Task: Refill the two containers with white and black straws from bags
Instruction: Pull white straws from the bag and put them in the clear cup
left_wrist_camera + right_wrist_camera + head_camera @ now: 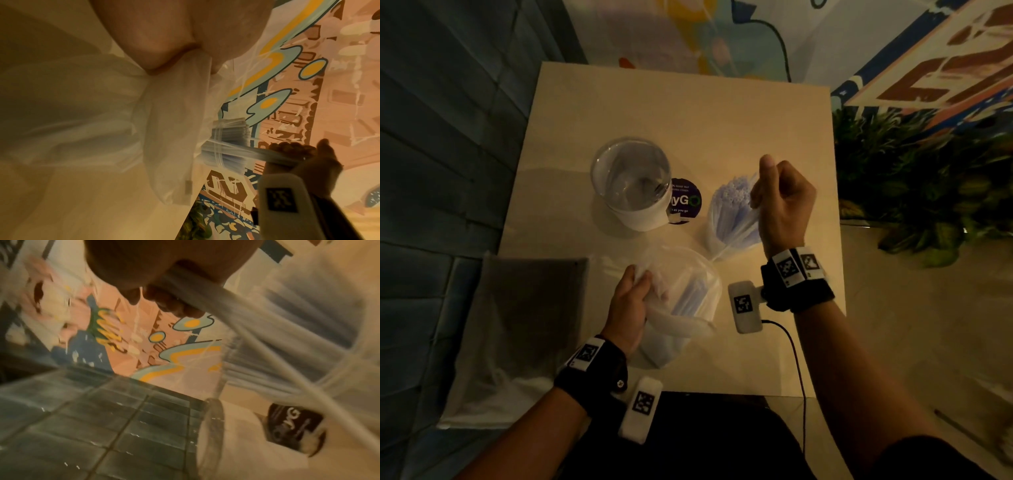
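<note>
An upright clear container (pixel 631 181) with a white base stands mid-table; it looks empty. My right hand (pixel 777 195) grips a bundle of white straws (pixel 732 205) in thin clear wrap, its lower end near the tabletop. The same bundle shows in the left wrist view (pixel 226 146) and, blurred, in the right wrist view (pixel 236 324). My left hand (pixel 633 294) pinches the gathered plastic of a translucent bag (pixel 657 274) (pixel 174 105). Beside it a second clear container (pixel 688 291) with a white band lies tilted, holding white straws.
A flat translucent bag with dark contents (pixel 527 308) lies at the table's (pixel 722 120) front left corner. A round dark sticker (pixel 685 200) (pixel 294 423) sits between the upright container and the bundle. A leafy plant (pixel 914 185) stands off the right edge.
</note>
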Demonstrator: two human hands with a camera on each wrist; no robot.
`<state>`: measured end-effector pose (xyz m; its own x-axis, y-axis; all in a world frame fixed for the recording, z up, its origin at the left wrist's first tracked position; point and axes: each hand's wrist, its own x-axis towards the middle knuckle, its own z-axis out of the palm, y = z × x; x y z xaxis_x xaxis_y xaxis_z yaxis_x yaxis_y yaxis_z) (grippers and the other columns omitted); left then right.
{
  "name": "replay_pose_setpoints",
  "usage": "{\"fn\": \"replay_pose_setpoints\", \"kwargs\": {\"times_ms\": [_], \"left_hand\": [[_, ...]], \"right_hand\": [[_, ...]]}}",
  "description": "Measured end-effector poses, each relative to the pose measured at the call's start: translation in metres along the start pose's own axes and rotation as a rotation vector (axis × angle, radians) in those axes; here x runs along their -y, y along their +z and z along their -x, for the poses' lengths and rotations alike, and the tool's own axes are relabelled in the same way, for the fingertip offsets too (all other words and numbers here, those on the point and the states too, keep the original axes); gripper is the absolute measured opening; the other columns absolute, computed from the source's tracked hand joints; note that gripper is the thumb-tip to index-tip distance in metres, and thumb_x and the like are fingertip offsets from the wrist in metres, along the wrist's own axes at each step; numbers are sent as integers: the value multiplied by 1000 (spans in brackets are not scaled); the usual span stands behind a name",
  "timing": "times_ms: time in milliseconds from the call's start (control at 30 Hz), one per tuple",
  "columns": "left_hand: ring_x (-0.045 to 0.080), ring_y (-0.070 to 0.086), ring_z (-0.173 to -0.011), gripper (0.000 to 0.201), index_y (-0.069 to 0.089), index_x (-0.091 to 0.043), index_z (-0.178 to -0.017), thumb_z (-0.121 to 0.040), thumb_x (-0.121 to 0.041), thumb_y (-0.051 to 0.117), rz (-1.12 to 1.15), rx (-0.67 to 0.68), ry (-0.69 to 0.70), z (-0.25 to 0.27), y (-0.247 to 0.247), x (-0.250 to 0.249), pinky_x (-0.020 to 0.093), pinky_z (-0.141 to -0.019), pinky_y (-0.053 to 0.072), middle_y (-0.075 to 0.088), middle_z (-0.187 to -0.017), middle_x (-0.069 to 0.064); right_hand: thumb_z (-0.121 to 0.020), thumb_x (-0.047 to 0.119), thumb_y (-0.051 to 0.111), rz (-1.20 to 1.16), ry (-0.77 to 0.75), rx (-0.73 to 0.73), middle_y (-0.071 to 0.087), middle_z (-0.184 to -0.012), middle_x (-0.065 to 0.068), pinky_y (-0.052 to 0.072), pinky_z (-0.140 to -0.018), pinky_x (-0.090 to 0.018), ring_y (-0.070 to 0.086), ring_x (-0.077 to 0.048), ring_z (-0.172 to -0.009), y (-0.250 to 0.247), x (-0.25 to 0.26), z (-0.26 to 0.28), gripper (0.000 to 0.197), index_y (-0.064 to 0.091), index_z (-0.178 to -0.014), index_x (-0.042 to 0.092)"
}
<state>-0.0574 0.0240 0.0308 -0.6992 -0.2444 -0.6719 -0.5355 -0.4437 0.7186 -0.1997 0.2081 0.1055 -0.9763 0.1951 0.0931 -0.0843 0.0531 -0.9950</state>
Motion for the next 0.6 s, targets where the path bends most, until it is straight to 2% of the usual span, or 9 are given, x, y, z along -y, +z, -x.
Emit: {"fn": "replay_pose_setpoints", "kwargs": {"times_ms": [67, 133, 167, 267, 300, 400, 500, 567, 600], "left_hand": [[18, 65, -92, 17, 61, -16, -112, -100, -15, 49, 1, -24, -15, -2, -2, -1, 45, -97, 47, 70, -102, 1], [22, 64, -106, 37, 51, -11, -133, -98, -20, 54, 11, -53, -50, -2, -3, -3, 48, -105, 43, 67, -118, 5], [23, 63, -109, 43, 48, -10, -137, -97, -22, 55, 13, -50, -61, -4, -4, -2, 50, -107, 42, 67, -121, 6], [20, 66, -97, 20, 61, -14, -117, -99, -18, 52, -24, -15, -43, -6, -2, -3, 51, -104, 44, 72, -104, 0], [21, 66, -96, 21, 61, -15, -118, -99, -18, 51, -44, -21, -45, -7, -2, -3, 50, -103, 45, 72, -104, 1], [21, 67, -96, 41, 45, -6, -138, -100, -19, 50, -55, -38, -59, -8, -4, -5, 42, -92, 51, 65, -118, 13], [22, 64, -100, 31, 51, -8, -130, -101, -17, 48, -19, -40, -48, -11, -10, -5, 40, -88, 52, 61, -125, 14], [20, 64, -99, 22, 57, -15, -121, -102, -15, 45, -3, -48, -27, -11, -13, -6, 34, -81, 53, 63, -119, 8], [16, 65, -96, 24, 56, -15, -123, -102, -14, 45, 13, -62, -22, -11, -15, -7, 31, -76, 54, 63, -119, 6]], "right_hand": [[-101, 19, 57, 52, 8, 15, 50, -59, -32, 39, -51, -32, 44, -33, -50, -1, -5, -1, 45, 50, -68, -11], [-101, 20, 58, 121, 2, 23, 57, -60, -24, 42, -54, -22, 50, -17, -51, -3, -8, -2, 40, 56, -73, -8], [-100, 21, 59, 149, -5, 23, 58, -61, -19, 43, -55, -19, 52, -11, -52, -4, -9, -3, 37, 58, -75, -7], [-101, 21, 58, 195, -46, -23, 61, -66, -11, 48, -60, -20, 57, -12, -59, -5, -11, -5, 28, 60, -78, 5], [-101, 22, 57, 210, -80, -57, 62, -70, -11, 50, -63, -25, 60, -16, -63, -6, -11, -4, 24, 59, -78, 13], [-102, 28, 53, 249, -174, -187, 64, -80, -10, 53, -69, -38, 63, -26, -75, -23, -9, 1, 17, 54, -85, 28], [-103, 24, 51, 294, -170, -269, 59, -75, -15, 47, -63, -26, 57, -21, -68, -52, -19, 26, 18, 53, -85, 22], [-101, 16, 54, 370, -76, -202, 54, -68, -9, 39, -60, -13, 50, -11, -62, -68, -36, 54, 19, 53, -83, 14], [-100, 13, 57, 415, -13, -134, 53, -65, -3, 37, -58, -11, 47, -4, -59, -73, -49, 70, 19, 53, -81, 12]]}}
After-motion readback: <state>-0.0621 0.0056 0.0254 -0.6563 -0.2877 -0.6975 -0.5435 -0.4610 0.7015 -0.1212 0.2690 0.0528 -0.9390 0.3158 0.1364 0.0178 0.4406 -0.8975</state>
